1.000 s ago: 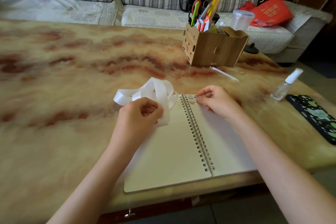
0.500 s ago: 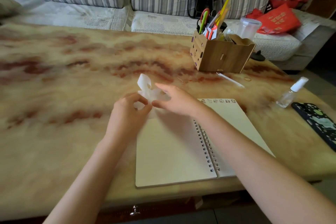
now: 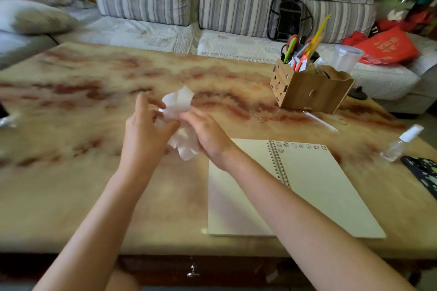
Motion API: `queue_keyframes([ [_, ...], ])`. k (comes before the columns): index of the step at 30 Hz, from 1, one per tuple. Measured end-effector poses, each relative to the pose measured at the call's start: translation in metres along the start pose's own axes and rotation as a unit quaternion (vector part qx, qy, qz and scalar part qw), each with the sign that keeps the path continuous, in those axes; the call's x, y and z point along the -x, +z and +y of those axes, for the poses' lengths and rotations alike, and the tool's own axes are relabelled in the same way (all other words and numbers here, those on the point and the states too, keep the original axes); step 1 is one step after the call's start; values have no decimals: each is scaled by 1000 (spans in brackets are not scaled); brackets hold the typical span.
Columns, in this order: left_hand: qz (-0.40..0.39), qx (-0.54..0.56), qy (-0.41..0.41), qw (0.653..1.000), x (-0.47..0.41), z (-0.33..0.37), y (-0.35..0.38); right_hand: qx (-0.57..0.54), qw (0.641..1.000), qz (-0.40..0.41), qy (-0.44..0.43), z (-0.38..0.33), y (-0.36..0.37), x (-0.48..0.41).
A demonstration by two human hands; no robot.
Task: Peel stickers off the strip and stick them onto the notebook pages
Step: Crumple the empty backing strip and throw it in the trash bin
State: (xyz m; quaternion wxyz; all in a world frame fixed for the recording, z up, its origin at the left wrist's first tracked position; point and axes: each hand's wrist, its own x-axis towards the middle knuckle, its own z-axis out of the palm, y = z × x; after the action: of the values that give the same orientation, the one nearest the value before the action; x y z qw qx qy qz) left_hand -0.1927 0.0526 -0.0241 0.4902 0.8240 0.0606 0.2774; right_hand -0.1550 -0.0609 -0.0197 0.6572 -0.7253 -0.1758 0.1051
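A crumpled white sticker strip (image 3: 179, 106) is bunched between both hands, above the table and left of the notebook. My left hand (image 3: 144, 134) holds its left side with some fingers spread. My right hand (image 3: 207, 133) grips its right and lower part. The open spiral notebook (image 3: 314, 186) lies flat at the right, with a row of small stickers (image 3: 301, 146) along the top edge of its right page. My right forearm crosses the left page.
A wooden organiser box (image 3: 309, 88) with scissors and pens stands at the back right. A white pen (image 3: 320, 120), a small spray bottle (image 3: 400, 143) and a dark patterned phone case (image 3: 423, 172) lie at the right. A striped sofa runs behind the table.
My right hand has left the notebook's top edge and joined the left hand on the strip. The looped strip is now bunched up, and both hands have moved left of the notebook.
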Motion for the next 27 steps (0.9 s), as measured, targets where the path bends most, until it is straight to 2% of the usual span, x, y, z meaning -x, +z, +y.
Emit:
queue_keyframes([
  [4, 32, -54, 14, 998, 20, 4, -74, 5, 1000, -11, -6, -14, 64, 8],
  [6, 39, -95, 4, 995, 37, -3, -117, 20, 998, -58, -18, -24, 101, 19],
  [9, 67, -88, -37, 993, 74, -20, -179, 28, 992, -121, -22, -32, 161, 42],
  [13, 115, -118, -89, 982, 130, -44, -241, 6, 982, -189, 21, -18, 239, 75],
  [17, 143, -148, -134, 969, 185, -101, -276, 30, 963, -256, 75, 19, 296, 106],
  [23, 137, -177, -202, 953, 241, -177, -281, 125, 938, -290, 143, 81, 343, 142],
  [25, 123, -186, -238, 945, 254, -199, -275, 227, 910, -322, 130, 103, 350, 151],
  [27, 91, -208, -268, 936, 267, -216, -270, 348, 862, -353, 108, 117, 351, 159],
])
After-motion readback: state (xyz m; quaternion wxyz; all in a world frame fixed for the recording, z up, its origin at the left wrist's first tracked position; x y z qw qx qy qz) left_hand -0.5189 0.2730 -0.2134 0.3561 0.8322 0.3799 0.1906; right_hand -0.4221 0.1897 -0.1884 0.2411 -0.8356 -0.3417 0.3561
